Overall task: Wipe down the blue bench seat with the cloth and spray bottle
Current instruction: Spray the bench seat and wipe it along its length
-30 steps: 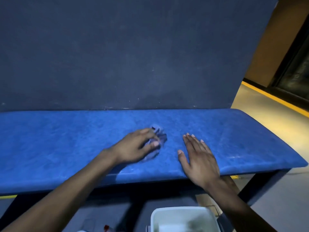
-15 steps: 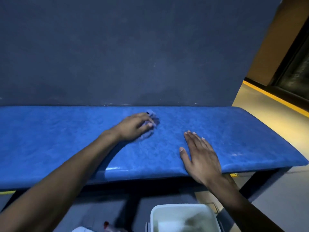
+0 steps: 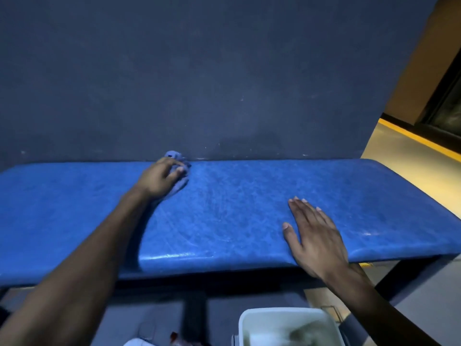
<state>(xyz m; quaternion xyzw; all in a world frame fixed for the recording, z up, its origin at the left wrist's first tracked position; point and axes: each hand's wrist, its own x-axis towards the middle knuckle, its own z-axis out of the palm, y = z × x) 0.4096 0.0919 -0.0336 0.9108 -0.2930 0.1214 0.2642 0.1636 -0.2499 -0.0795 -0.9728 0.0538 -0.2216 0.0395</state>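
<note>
The blue bench seat [image 3: 237, 216] runs across the view against a dark wall. My left hand [image 3: 159, 178] grips a bunched blue cloth [image 3: 178, 161] at the seat's far edge, right by the wall. Faint wet streaks curve over the seat in front of it. My right hand [image 3: 314, 236] lies flat, fingers spread, on the near right part of the seat and holds nothing. A red and white object at the bottom edge [image 3: 174, 338] may be the spray bottle; too little of it shows to tell.
A white bucket [image 3: 252, 318] stands on the floor below the bench's front edge. The dark blue wall [image 3: 199, 83] rises directly behind the seat. A dark bench leg [image 3: 399, 278] is at the right, with a yellow floor stripe [image 3: 421, 141] beyond.
My left hand has pushed the cloth away from me, from the middle of the seat to its far edge by the wall. My right hand has stayed flat in place.
</note>
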